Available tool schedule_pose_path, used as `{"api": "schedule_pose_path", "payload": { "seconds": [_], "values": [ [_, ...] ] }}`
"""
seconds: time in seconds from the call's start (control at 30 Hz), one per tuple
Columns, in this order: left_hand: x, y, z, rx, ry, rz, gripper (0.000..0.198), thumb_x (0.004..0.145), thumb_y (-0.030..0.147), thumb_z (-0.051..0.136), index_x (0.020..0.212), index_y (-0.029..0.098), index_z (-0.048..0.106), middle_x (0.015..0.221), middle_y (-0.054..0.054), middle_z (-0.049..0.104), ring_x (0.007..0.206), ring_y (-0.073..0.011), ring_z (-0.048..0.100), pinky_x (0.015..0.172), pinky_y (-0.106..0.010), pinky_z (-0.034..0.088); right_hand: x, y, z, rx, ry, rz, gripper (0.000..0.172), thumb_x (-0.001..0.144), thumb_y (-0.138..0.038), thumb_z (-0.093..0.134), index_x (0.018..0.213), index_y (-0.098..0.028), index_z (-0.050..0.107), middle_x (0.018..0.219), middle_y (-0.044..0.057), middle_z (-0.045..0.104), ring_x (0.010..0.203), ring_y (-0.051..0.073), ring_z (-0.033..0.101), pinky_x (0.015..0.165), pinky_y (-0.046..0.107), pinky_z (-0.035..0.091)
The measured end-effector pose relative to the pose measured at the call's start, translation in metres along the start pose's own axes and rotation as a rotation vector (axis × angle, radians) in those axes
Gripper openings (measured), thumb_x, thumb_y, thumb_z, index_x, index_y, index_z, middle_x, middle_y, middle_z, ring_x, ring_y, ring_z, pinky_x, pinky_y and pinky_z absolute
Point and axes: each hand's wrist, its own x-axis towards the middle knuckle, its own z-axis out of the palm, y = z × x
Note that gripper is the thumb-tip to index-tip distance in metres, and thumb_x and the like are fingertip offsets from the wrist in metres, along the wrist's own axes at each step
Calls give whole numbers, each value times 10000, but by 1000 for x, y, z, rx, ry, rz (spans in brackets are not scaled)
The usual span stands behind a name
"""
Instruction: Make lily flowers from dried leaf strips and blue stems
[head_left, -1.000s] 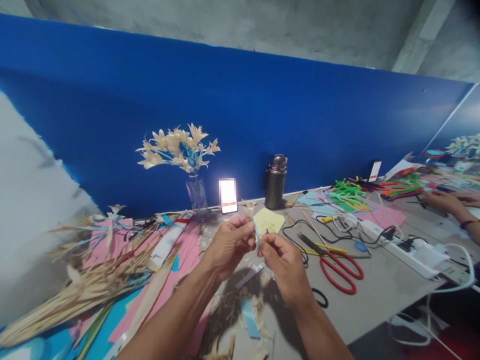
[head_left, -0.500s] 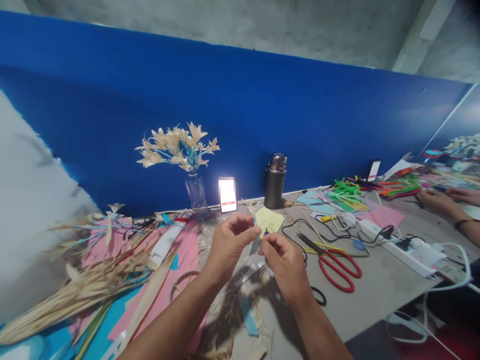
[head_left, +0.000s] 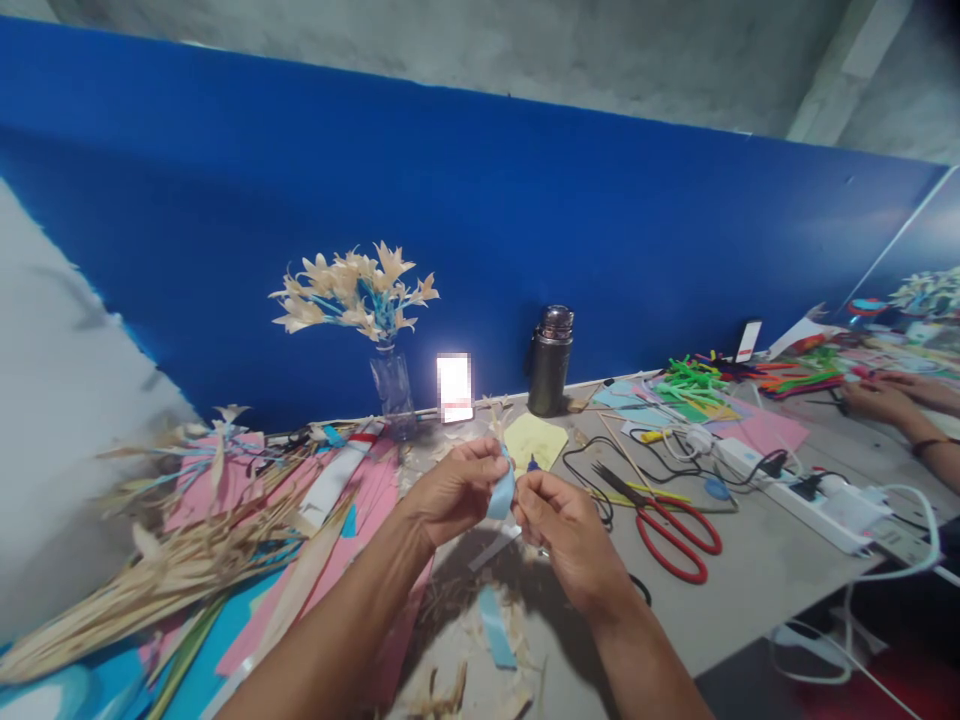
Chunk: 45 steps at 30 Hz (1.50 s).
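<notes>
My left hand is closed in a pinch on a light blue paper strip, which hangs curved between my two hands. Close beside it, my right hand has its fingers pinched together at the strip's right edge. What lies between those right fingertips is too small to make out. A small dark blue tip shows just above the right fingers, in front of a yellow paper piece. Below the hands, another light blue strip lies among pale husk scraps on the table.
Red-handled scissors, black cables and a white power strip lie to the right. A thermos, lit phone and glass vase of husk flowers stand behind. Dried husks cover the left. Another person's hands work far right.
The blue strip has turned and now shows its broad face between my hands. My left hand has shifted slightly lower and tilted; my right hand has barely moved.
</notes>
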Motion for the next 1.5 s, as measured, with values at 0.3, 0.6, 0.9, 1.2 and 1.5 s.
{"api": "schedule_pose_path", "payload": {
  "seconds": [0.3, 0.6, 0.9, 1.2, 1.5],
  "values": [
    [-1, 0, -4, 35, -35, 4, 354, 567, 269, 934, 710, 123, 646, 538, 31, 574, 431, -44, 478, 469, -172, 364, 2, 4, -3, 158, -76, 60, 344, 829, -470, 761, 754, -168, 613, 610, -44, 538, 518, 71, 370, 518, 222, 284],
    [-9, 6, 10, 101, 30, 90, 352, 595, 265, 920, 795, 137, 661, 604, 31, 570, 497, -58, 490, 527, -194, 369, 1, -6, -1, 377, -45, 156, 389, 724, -446, 859, 729, -168, 587, 572, -65, 458, 492, 51, 273, 477, 193, 245],
    [-11, 7, 18, 73, 19, 155, 310, 804, 314, 742, 673, 168, 502, 614, 27, 502, 502, -77, 459, 512, -210, 356, 0, -6, -5, 498, -81, 175, 338, 753, -379, 850, 713, -169, 588, 584, -67, 419, 508, 58, 207, 472, 185, 243],
    [-13, 4, 18, 191, -42, 226, 410, 919, 443, 600, 641, 192, 432, 475, 66, 401, 388, -61, 362, 432, -200, 256, 0, -8, -6, 637, -157, 201, 259, 767, -284, 835, 764, -160, 607, 641, -53, 423, 528, 65, 189, 473, 172, 244],
    [-16, 9, 19, 398, 77, 364, 382, 832, 470, 722, 678, 166, 550, 573, 8, 565, 480, -79, 461, 476, -208, 341, 3, -6, -6, 549, -65, 162, 315, 740, -326, 841, 738, -173, 567, 665, -46, 442, 540, 65, 237, 474, 168, 274]
  ]
}}
